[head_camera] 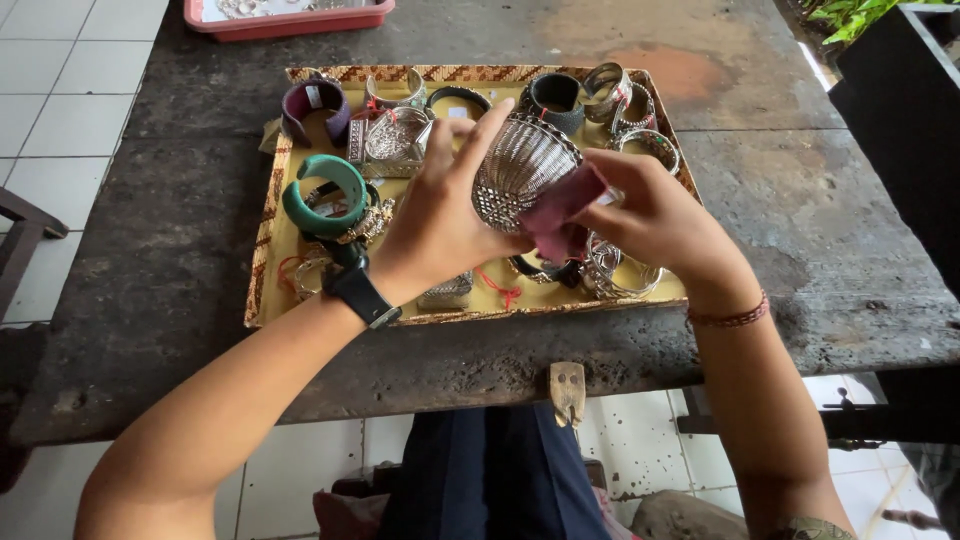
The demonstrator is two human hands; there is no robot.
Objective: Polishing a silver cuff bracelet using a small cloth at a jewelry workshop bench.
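The table (780, 230), a dark and pitted slab, is carrying the tray (268, 235), which serves as the reference point here. The tray is sitting near the table's near edge, and a red bin (290, 22) is standing well beyond its far rim. Inside the tray, bracelets are lying crowded together: a green bangle (322, 195) at its left side, a purple cuff (312, 105) in its far left corner, silver cuffs along its far rim. Above the tray's centre, the left hand (435, 225) is gripping a wide silver mesh cuff (520, 170), fingers closed on its rim, watch (358, 292) at the wrist. The right hand (655, 215) is pinching a dark red cloth (560, 210) against the cuff's right side. Both hands are thus closed, each clamped on its own item, meeting at the cuff. Probable faults: the mesh is likely snagging the cloth; pressure from the cloth may be flexing the open weave; a loosened left grip would be dropping the cuff onto the bracelets directly below, denting or scratching them.
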